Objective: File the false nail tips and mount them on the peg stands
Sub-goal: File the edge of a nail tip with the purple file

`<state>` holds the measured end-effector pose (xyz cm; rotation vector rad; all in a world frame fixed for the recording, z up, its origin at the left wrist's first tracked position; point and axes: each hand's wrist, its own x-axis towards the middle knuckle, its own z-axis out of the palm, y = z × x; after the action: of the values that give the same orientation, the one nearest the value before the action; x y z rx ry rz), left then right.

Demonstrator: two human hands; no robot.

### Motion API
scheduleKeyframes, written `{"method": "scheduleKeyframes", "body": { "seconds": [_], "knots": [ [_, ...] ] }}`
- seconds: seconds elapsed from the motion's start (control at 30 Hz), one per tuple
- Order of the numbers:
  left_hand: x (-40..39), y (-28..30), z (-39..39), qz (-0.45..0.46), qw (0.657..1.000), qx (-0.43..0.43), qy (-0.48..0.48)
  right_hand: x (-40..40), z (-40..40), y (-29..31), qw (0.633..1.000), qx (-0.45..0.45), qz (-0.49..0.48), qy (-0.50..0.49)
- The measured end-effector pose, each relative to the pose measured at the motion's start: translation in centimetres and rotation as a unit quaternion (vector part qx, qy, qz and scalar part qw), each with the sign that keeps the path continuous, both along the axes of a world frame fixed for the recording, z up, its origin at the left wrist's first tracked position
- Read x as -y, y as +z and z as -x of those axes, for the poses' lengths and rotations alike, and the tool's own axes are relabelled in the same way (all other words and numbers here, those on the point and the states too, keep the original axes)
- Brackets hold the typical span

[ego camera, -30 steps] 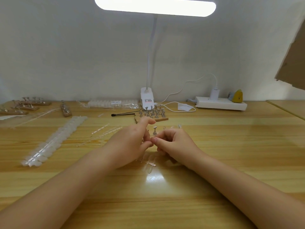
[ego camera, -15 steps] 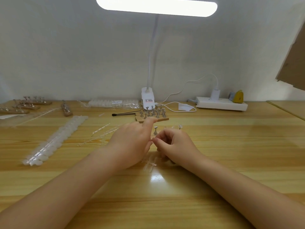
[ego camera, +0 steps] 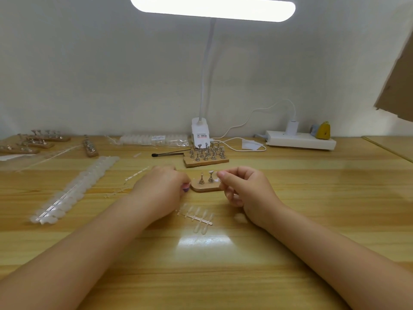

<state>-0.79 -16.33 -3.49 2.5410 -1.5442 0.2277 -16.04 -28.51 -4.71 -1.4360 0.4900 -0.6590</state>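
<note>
Peg stand (ego camera: 206,187) lies between both hands, long axis left–right; right hand (ego camera: 247,189) nearer, fingers pinching what looks like a clear nail tip (ego camera: 217,180) beside the right peg; left hand (ego camera: 161,189) curled round a purplish object, possibly the file.

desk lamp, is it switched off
No, the desk lamp glows bright white above the table and casts a glare patch on the wood.
</note>
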Motion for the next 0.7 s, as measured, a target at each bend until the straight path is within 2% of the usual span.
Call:
{"method": "scheduleKeyframes", "body": {
  "seconds": [0.07,0.13,0.2,0.27,0.3,0.33,0.4,0.5,0.57,0.7],
  "knots": [
    [0.1,-0.1,0.0,-0.001,1.000,-0.016,0.013,0.1,0.0,0.1,0.999,0.017,-0.039,0.012],
    [0.1,-0.1,-0.1,0.047,0.999,-0.014,0.024,0.2,0.1,0.2,0.996,0.035,-0.076,0.025],
    [0.1,-0.1,0.2,0.171,0.985,-0.023,0.000,0.4,0.1,0.2,0.993,0.042,-0.104,0.036],
    [0.1,0.2,1.6,0.315,0.943,-0.075,-0.083,0.6,0.1,0.2,0.991,0.042,-0.117,0.048],
    [0.1,0.4,2.5,0.352,0.921,-0.101,-0.135,0.6,0.1,0.1,0.991,0.041,-0.117,0.057],
    [0.2,0.6,3.3,0.365,0.907,-0.106,-0.183,0.7,0.1,0.1,0.991,0.037,-0.111,0.069],
    [0.3,0.2,4.0,0.354,0.902,-0.061,-0.238,0.7,0.1,0.0,0.990,0.026,-0.095,0.101],
    [0.1,-0.7,3.3,0.313,0.920,0.012,-0.235,0.9,0.2,0.1,0.986,0.025,-0.094,0.137],
    [-0.1,-1.0,2.8,0.313,0.927,0.026,-0.207,1.1,0.2,0.1,0.984,0.030,-0.104,0.142],
    [0.1,-0.7,3.2,0.351,0.899,0.011,-0.263,1.1,0.1,-0.2,0.984,0.036,-0.086,0.150]
  ]
}}
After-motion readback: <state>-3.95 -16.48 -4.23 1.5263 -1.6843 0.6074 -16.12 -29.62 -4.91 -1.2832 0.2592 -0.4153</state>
